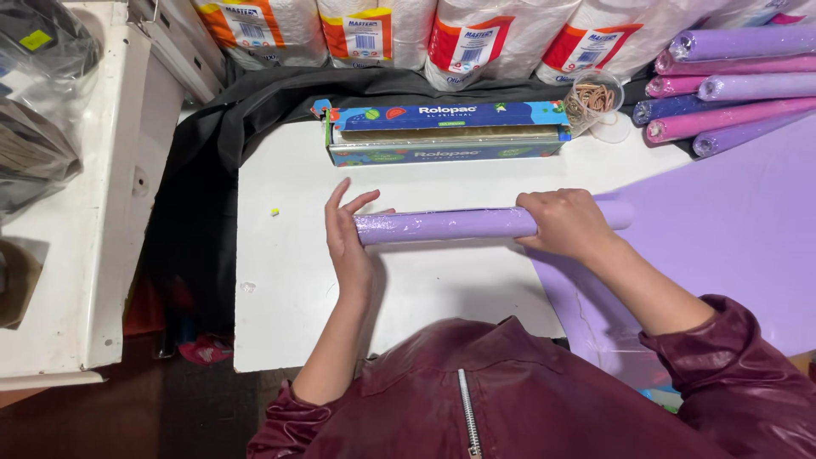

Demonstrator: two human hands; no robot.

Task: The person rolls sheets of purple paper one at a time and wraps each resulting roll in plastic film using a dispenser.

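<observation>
On surface (280,280): I am steadying the lilac roll (442,224).
Left hand (350,242): lying open, fingers spread against roll end.
Right hand (565,223): closing around roll.
Advice: I am judging even pressure best.

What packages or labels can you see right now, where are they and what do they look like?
Film box: back of white table, long, open, blue and green with fruit pictures.
White bags: row behind box, each with an orange or red label.
Yellow sticker: top left, on clear plastic.
</observation>
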